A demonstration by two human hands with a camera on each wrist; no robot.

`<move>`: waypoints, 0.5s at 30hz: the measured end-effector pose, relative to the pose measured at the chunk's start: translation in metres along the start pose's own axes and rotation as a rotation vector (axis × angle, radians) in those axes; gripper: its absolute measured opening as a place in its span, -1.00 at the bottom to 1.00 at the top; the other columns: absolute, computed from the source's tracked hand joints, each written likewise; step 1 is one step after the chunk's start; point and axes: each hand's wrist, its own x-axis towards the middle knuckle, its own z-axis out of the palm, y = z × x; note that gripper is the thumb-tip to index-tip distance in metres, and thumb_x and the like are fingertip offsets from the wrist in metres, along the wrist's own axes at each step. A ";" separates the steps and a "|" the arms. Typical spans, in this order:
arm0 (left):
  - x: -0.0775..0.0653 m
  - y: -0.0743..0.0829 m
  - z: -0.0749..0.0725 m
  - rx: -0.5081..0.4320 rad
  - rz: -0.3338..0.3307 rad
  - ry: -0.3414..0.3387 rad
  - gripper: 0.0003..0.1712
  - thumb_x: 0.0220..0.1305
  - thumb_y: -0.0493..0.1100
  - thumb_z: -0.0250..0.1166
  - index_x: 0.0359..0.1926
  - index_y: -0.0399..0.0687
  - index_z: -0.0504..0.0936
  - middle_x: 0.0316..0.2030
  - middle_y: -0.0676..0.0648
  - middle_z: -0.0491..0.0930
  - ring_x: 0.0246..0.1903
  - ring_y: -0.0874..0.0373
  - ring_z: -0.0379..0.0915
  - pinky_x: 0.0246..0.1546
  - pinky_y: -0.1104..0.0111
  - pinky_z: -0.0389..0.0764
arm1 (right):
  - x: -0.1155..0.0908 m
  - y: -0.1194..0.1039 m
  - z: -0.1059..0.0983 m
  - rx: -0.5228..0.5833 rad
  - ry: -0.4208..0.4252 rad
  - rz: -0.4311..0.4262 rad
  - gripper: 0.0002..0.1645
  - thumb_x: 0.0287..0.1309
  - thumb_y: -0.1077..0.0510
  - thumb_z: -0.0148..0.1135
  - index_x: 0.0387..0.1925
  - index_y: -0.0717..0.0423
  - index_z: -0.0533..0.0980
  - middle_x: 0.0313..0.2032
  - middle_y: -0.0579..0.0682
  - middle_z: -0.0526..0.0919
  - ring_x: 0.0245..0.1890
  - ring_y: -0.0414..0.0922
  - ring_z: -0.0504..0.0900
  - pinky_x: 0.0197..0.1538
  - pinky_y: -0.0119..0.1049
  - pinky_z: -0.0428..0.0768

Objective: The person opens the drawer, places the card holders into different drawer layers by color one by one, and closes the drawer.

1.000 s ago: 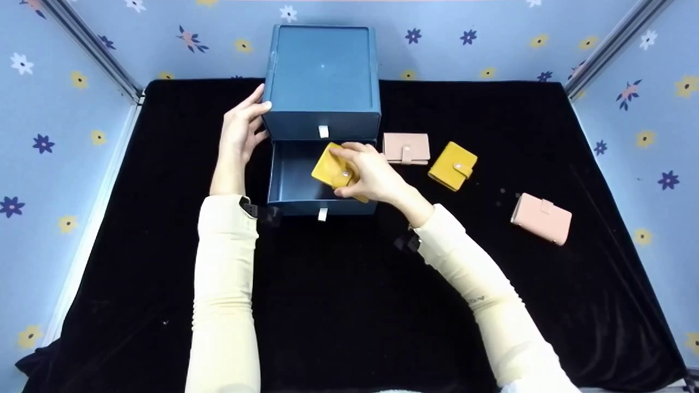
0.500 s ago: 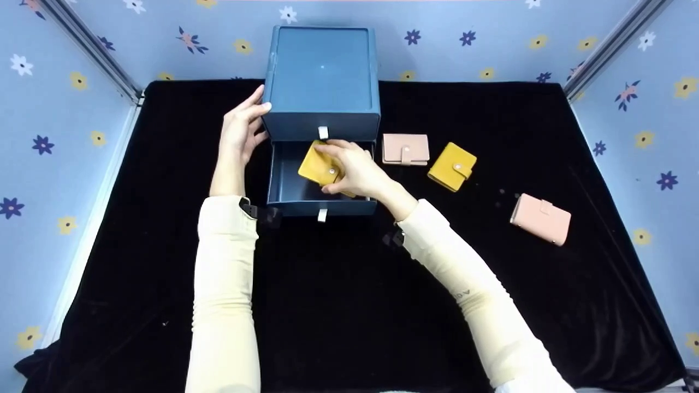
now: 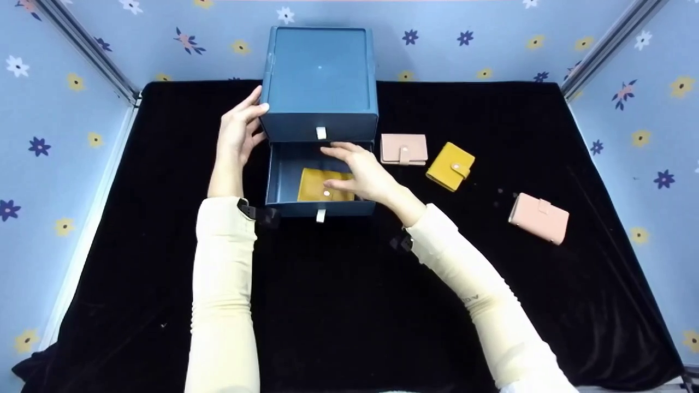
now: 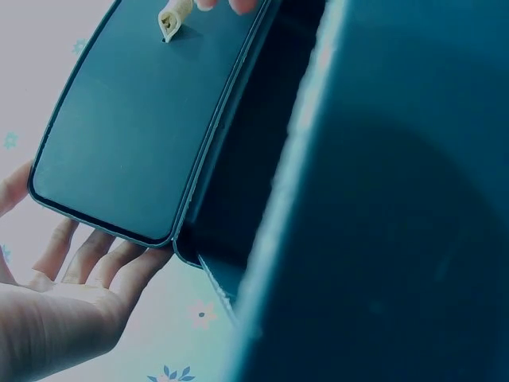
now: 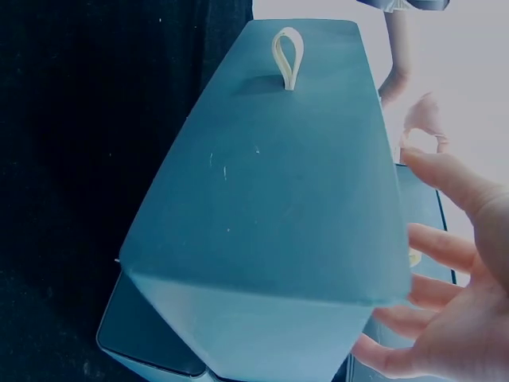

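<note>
A blue two-drawer box (image 3: 322,71) stands at the back, its lower drawer (image 3: 289,209) pulled out. In that drawer lies a yellow card holder (image 3: 312,183) with a snap strap, partly covered by my right thumb. Over the drawer is my right hand (image 3: 371,177), fingers and thumb spread apart and holding nothing; the right wrist view shows them spread beside the drawer front. My left hand (image 3: 235,131) rests against the box's left side, thumb at the front top corner. Along that side its fingers (image 4: 131,274) extend fairly straight in the left wrist view.
Right of the box lie a pink card holder (image 3: 404,148) and another yellow card holder (image 3: 451,166). Farther right is a second pink card holder (image 3: 539,218). A black cloth (image 3: 327,305) covers the table, with flowered walls (image 3: 437,38) around it.
My right hand has moved the yellow card holder leftward in the drawer and let go of it; its fingers have spread. The card holder now lies flat near the drawer's front. My left hand stays put.
</note>
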 end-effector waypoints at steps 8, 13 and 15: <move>-0.003 0.001 0.003 0.018 0.008 0.006 -0.33 -0.07 -0.25 0.36 0.15 0.16 0.43 0.16 0.11 0.31 0.12 0.19 0.25 0.08 0.21 0.23 | -0.013 0.001 -0.006 0.002 0.063 -0.004 -0.30 0.02 -0.01 0.24 0.18 0.17 0.31 0.14 0.15 0.32 0.16 0.01 0.26 0.18 -0.23 0.16; -0.008 0.003 0.008 0.046 0.013 0.006 -0.32 -0.01 -0.24 0.31 0.19 0.14 0.37 0.20 0.11 0.25 0.17 0.19 0.17 0.10 0.21 0.20 | -0.024 0.005 -0.010 0.024 0.121 -0.016 -0.34 0.02 0.04 0.26 0.15 0.21 0.33 0.11 0.15 0.36 0.13 -0.01 0.30 0.16 -0.27 0.19; -0.009 0.004 0.008 0.037 0.007 0.004 -0.33 0.01 -0.25 0.29 0.20 0.14 0.35 0.21 0.12 0.24 0.17 0.19 0.17 0.10 0.21 0.20 | -0.028 0.007 -0.011 0.037 0.145 -0.020 -0.35 0.01 0.06 0.26 0.14 0.23 0.34 0.09 0.15 0.37 0.11 -0.02 0.32 0.15 -0.27 0.20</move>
